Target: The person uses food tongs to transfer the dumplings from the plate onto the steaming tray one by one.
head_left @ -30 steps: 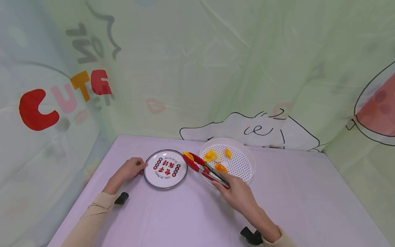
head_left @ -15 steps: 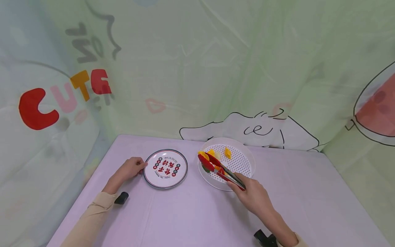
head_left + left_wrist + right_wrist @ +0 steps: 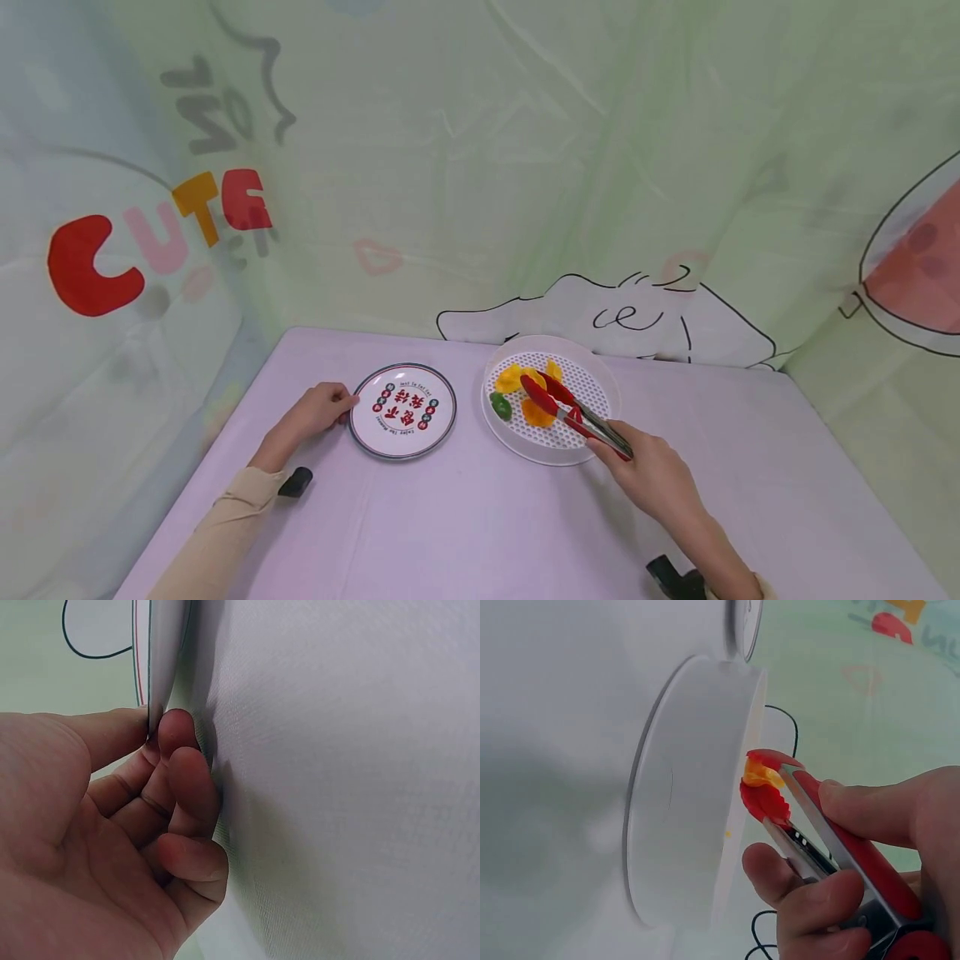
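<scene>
My left hand (image 3: 318, 407) pinches the near-left rim of a white plate (image 3: 402, 411) with red lettering; in the left wrist view the thumb (image 3: 112, 739) lies on the plate's face and curled fingers sit behind it. My right hand (image 3: 660, 475) grips red-and-metal tongs (image 3: 542, 395) over a round white perforated tray (image 3: 596, 387). Between the tong tips is a yellow piece (image 3: 761, 774), seen in the right wrist view. In the tray lie yellow pieces (image 3: 507, 379), an orange piece (image 3: 537, 414) and a green piece (image 3: 501, 407).
Plate and tray stand side by side on a table with a pale lilac cover (image 3: 450, 517). A printed green curtain (image 3: 420, 183) rises behind the table's far edge. The tray has a tall side wall (image 3: 682, 795).
My right hand has moved right, carrying the tongs and yellow piece from between plate and tray to over the tray's middle. The green piece now shows fully. The left hand stays put.
</scene>
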`<state>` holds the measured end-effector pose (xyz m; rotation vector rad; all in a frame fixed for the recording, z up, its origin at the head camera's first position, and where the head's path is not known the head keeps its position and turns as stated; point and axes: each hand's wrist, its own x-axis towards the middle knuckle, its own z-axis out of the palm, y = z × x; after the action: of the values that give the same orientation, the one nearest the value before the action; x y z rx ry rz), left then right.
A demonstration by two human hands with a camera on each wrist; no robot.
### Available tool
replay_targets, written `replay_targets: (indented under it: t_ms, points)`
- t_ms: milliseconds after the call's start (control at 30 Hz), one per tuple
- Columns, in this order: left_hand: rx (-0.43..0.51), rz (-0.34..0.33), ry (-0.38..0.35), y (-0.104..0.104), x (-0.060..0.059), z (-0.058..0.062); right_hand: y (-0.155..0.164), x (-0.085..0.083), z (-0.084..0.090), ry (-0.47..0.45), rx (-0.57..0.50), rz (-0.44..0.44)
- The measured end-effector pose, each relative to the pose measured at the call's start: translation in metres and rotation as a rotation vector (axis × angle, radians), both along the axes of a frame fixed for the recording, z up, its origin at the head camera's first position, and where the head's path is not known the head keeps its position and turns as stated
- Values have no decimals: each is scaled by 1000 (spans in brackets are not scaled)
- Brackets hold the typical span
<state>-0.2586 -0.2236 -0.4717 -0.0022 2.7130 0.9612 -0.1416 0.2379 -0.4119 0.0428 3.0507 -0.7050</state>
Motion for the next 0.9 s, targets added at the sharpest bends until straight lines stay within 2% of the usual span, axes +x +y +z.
replay_targets:
  t_ms: [400,900]
  points:
    - [-1,-9,12,0,0,1,23,-3,2,0,52,24]
    - [11,-12,15,1,3,5,24,-8,8,-83,74,14]
